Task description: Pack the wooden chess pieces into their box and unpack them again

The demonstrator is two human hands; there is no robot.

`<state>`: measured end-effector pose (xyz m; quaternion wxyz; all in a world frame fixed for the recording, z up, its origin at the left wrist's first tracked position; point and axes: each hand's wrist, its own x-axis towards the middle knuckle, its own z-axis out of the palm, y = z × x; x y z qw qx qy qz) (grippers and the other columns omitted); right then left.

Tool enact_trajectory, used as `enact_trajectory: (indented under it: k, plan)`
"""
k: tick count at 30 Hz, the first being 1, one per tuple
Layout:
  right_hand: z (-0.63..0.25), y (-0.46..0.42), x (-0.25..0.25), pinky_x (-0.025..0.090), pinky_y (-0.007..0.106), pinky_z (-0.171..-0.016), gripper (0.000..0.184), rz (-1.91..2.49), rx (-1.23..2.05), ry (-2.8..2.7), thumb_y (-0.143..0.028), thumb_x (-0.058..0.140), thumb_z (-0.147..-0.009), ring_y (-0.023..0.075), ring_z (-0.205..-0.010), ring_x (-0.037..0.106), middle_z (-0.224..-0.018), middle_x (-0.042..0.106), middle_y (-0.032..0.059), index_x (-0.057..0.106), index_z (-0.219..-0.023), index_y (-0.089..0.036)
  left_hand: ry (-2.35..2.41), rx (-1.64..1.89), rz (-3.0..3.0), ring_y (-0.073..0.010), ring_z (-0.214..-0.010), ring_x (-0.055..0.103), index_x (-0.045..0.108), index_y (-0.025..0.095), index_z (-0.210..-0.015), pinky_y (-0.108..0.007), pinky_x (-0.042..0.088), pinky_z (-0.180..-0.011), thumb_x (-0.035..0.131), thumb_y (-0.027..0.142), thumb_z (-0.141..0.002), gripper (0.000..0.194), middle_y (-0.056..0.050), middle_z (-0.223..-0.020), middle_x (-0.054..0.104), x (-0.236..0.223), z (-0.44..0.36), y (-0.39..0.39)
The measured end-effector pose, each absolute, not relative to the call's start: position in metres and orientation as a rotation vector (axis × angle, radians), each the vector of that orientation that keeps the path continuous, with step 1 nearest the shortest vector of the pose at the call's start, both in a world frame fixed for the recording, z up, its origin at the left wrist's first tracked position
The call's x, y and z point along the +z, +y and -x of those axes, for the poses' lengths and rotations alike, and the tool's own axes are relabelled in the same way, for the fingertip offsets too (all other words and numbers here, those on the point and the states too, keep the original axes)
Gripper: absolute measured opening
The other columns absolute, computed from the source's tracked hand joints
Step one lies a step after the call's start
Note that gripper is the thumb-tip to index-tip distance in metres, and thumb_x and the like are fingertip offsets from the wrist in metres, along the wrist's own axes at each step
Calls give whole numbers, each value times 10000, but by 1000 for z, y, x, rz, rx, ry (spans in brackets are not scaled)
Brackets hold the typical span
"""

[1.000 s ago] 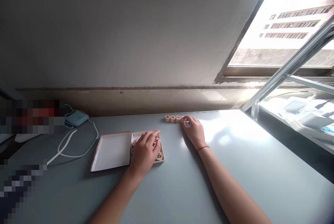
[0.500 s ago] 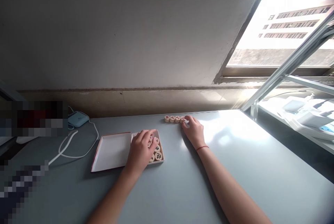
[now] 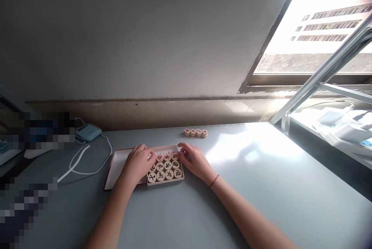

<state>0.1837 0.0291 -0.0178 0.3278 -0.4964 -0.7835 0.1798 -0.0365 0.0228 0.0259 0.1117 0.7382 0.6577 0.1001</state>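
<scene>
A small open box [image 3: 165, 182] of round wooden chess pieces [image 3: 164, 166] marked in red and black lies on the grey table [image 3: 232, 187]. My left hand [image 3: 137, 164] rests with curled fingers on the box's left edge, over the seam with the empty lid [image 3: 114, 169]. My right hand [image 3: 194, 160] grips the box's right edge, fingers curled at its far corner. A short row of several pieces [image 3: 196, 132] lies at the table's far edge, clear of both hands.
A light blue device [image 3: 88, 132] with a white cable [image 3: 87, 163] sits at the back left. A wall runs behind the table, and an open window frame [image 3: 319, 74] stands at the right.
My right hand left the row of pieces and came back to the box's right edge. My left hand slid off the pieces to the box's left side, uncovering them.
</scene>
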Motion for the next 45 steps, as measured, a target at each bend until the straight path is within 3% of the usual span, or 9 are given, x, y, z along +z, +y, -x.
enact_trajectory:
  k: [7,15,20,26,29,33,38,45]
  plan:
    - [-187,32,-18,370,238,-571,203,1303,558,-2012,-278,419,-890,133,-565,507,-675,633,-15,556,-1030,-225,1789,246,-2034,-252,-1005,570,672,238,-794,-342,464,-868,390,456,-845,360,-59,-977,572,34,42,21]
    - [-186,31,-16,381,240,-561,217,1305,570,-1998,-298,414,-888,129,-550,511,-681,644,-12,560,-1026,-217,1766,314,-2058,-251,-1000,561,660,226,-824,-372,455,-895,350,455,-860,387,-69,-988,577,30,45,24]
    - [-186,31,-15,392,242,-554,198,1303,558,-1994,-296,420,-892,133,-555,526,-684,647,-16,556,-1017,-226,1835,257,-1999,-290,-1102,521,712,241,-885,-404,443,-937,469,475,-795,349,-81,-1039,568,31,52,22]
    - [-188,32,-20,423,251,-564,186,1304,547,-2004,-280,434,-900,137,-565,547,-699,649,-17,552,-1035,-229,1799,311,-1987,-277,-1116,522,672,234,-843,-402,441,-932,480,440,-809,284,-73,-1045,573,28,54,24]
    - [-188,32,-20,471,284,-651,177,1233,370,-2010,-238,444,-900,157,-681,603,-830,674,23,570,-1024,-225,1843,419,-1992,-260,-1081,539,628,223,-817,-389,432,-927,482,398,-818,228,-60,-1020,595,33,50,25]
    - [-180,24,-13,482,357,-824,163,1024,19,-1989,-205,505,-880,218,-983,603,-1103,639,103,592,-1018,-216,1655,645,-1930,-184,-829,598,606,227,-836,-298,460,-775,473,455,-851,265,-12,-863,645,42,33,19]
    - [-167,13,-7,503,328,-796,200,840,46,-2029,-178,518,-880,180,-916,630,-1028,678,77,569,-1065,-235,1385,764,-1715,-143,-710,592,591,213,-894,-242,470,-652,520,540,-827,341,6,-793,652,42,10,10]
    - [-166,13,-7,499,324,-826,222,821,130,-1969,-154,518,-868,172,-969,627,-1076,684,62,560,-1068,-242,1235,848,-1547,-174,-830,636,586,194,-932,-274,503,-763,545,535,-822,361,-27,-855,676,30,4,14]
